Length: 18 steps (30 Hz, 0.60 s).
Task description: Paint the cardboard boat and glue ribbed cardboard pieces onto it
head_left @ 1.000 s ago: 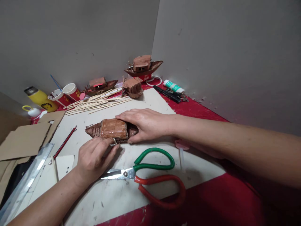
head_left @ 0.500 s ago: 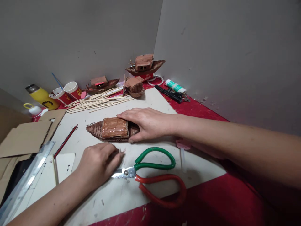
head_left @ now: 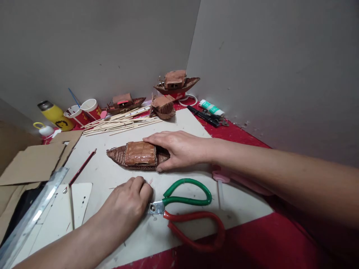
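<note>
A small brown model boat [head_left: 140,154] with a glossy arched cabin roof lies across the white board [head_left: 193,129]. My right hand [head_left: 182,149] grips its right end, fingers along the far side and thumb on the near side. In front of the boat, my left hand [head_left: 127,200] rests low with its fingers curled under. Whatever those fingers hold, if anything, is hidden. Scissors [head_left: 157,207] with one green and one red handle lie beside the left hand, which covers their blades.
Thin wooden sticks [head_left: 120,121] lie behind the boat, with more model boats [head_left: 175,80] beyond. Paper cups [head_left: 91,109] and a yellow bottle [head_left: 57,116] stand back left. Cardboard [head_left: 33,162], a pencil [head_left: 82,167] and a clear ruler [head_left: 42,209] are at left. A pen [head_left: 203,116] lies back right.
My left hand has moved right and curled further, now covering more of the scissors' blades. My right hand keeps its hold on the boat. The whole view has shifted slightly.
</note>
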Each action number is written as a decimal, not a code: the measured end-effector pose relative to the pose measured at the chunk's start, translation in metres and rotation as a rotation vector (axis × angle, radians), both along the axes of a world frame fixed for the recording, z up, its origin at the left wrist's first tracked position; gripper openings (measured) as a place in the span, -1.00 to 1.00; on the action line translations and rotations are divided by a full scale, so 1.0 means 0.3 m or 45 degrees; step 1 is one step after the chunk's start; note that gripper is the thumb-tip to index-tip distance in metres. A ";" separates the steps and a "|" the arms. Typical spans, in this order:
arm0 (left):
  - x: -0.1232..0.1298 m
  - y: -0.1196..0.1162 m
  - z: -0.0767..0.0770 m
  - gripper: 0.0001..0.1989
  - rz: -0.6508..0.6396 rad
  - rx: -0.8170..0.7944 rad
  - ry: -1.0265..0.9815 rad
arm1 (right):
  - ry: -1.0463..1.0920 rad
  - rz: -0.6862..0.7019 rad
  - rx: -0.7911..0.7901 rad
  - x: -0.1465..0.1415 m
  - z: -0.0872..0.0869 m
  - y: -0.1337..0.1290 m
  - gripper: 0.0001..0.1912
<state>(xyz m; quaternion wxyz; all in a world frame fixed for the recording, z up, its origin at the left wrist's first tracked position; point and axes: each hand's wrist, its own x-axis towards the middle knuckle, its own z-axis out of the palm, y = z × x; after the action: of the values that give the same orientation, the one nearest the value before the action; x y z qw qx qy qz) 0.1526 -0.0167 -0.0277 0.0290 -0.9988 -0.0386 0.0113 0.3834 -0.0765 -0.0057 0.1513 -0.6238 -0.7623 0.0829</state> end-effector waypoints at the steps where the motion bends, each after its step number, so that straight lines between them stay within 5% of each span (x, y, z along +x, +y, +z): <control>1: -0.001 -0.003 0.000 -0.74 -0.029 -0.006 -0.001 | -0.003 0.003 -0.001 0.000 -0.001 0.001 -0.17; 10: -0.015 0.024 -0.035 -0.68 -0.173 -0.235 -0.368 | -0.028 0.002 0.030 0.023 0.039 -0.051 -0.05; 14: -0.016 0.055 -0.044 -0.69 -0.268 -0.361 -0.629 | -0.107 -0.259 0.155 0.072 0.107 -0.240 -0.37; 18: -0.007 0.070 -0.020 -0.86 -0.179 -0.462 -0.868 | -0.240 -0.536 -0.040 0.077 0.085 -0.466 -0.57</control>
<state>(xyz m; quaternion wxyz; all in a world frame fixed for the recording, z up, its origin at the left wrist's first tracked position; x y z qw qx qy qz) 0.1506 0.0042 -0.0338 -0.1620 -0.9343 0.0251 -0.3164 0.4064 -0.2162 0.0200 0.0836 -0.7763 -0.6247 0.0030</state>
